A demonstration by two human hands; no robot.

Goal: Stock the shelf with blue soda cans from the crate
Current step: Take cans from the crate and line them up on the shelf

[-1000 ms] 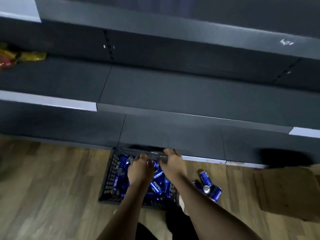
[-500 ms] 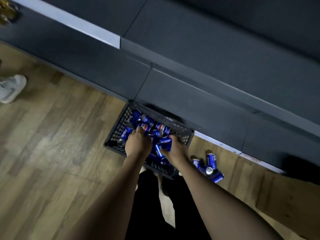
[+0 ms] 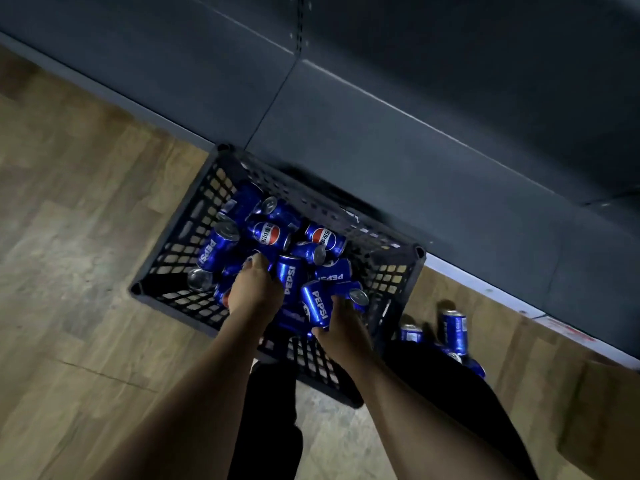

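Note:
A black plastic crate (image 3: 180,237) stands on the wooden floor against the dark shelf unit (image 3: 415,150). Several blue soda cans (image 3: 270,233) lie jumbled inside it. Both my hands are down in the crate. My left hand (image 3: 254,289) curls its fingers round a blue can (image 3: 289,277) in the middle of the pile. My right hand (image 3: 341,323) grips another blue can (image 3: 317,306) near the crate's front right. The fingers of both hands are partly hidden among the cans.
A few more blue cans (image 3: 453,330) lie on the floor right of the crate. A brown cardboard box (image 3: 602,417) sits at the far right. My dark-trousered legs (image 3: 266,427) stand just behind the crate. Wooden floor (image 3: 86,271) stretches to the left.
The view has tilted down and closer to the crate. Both hands moved from the crate's far rim down into the cans and took hold of one each.

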